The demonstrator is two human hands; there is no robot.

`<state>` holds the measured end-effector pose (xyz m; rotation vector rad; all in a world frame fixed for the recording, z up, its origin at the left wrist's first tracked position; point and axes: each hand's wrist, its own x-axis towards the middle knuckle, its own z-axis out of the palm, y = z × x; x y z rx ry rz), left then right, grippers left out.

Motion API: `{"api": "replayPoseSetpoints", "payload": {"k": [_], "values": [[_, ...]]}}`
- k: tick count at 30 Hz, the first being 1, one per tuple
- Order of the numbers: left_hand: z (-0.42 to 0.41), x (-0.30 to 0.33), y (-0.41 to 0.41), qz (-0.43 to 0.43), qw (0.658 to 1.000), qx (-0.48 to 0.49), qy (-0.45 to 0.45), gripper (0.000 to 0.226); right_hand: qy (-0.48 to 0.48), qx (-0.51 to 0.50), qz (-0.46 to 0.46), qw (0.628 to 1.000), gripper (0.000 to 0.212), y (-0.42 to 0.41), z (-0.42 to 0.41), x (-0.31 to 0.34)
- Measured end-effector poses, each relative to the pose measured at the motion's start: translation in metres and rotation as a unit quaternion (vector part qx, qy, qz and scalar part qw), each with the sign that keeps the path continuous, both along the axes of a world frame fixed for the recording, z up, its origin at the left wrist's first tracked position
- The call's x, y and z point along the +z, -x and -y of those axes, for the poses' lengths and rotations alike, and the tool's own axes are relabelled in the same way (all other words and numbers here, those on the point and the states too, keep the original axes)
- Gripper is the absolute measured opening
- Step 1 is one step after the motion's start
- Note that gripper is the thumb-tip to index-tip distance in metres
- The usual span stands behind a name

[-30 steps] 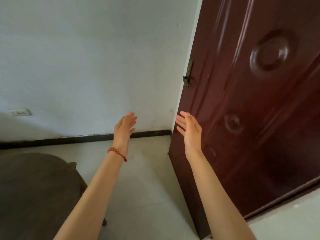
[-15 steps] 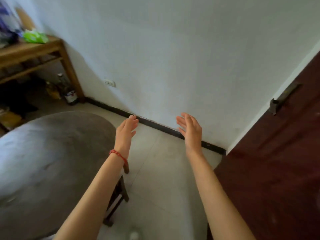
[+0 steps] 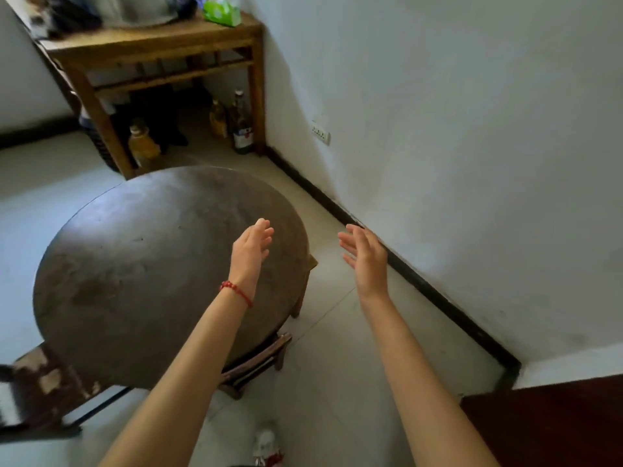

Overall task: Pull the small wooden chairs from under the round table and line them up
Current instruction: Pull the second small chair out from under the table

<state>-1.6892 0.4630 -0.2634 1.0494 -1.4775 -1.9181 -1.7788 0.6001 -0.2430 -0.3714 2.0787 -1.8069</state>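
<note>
A dark round table (image 3: 135, 264) fills the left middle of the view. Small wooden chairs are tucked beneath it: one (image 3: 259, 360) shows slats and legs at the near right rim, another (image 3: 305, 284) pokes out a corner and a leg at the right rim. My left hand (image 3: 251, 251), with a red bead bracelet on the wrist, hovers open over the table's right edge. My right hand (image 3: 365, 257) is open in the air above the floor, right of the table. Neither hand touches anything.
A tall wooden side table (image 3: 158, 45) stands in the far corner with several bottles (image 3: 241, 126) under it. A worn dark seat (image 3: 40, 389) is at the lower left. A white wall with black skirting (image 3: 421, 284) runs on the right, and a dark red door (image 3: 553, 423) sits at lower right.
The view has swung left from the door to the round table and corner. Both hands stay raised and open, holding nothing.
</note>
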Motion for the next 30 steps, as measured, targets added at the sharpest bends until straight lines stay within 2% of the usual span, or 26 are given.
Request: {"api": "replayPoseSetpoints", "payload": {"k": [13, 23, 30], "values": [[0.061, -0.074, -0.062, 0.093, 0.980, 0.152, -0.089, 0.045, -0.068, 0.125, 0.090, 0.986, 0.030, -0.010, 0.095, -0.076], [0.023, -0.130, -0.092, 0.163, 0.941, 0.253, -0.157, 0.045, -0.131, 0.207, 0.173, 0.954, 0.029, -0.013, 0.096, -0.141], [-0.004, -0.171, -0.086, 0.201, 0.916, 0.290, -0.191, 0.044, -0.184, 0.251, 0.183, 0.932, 0.025, -0.007, 0.085, -0.186]]}}
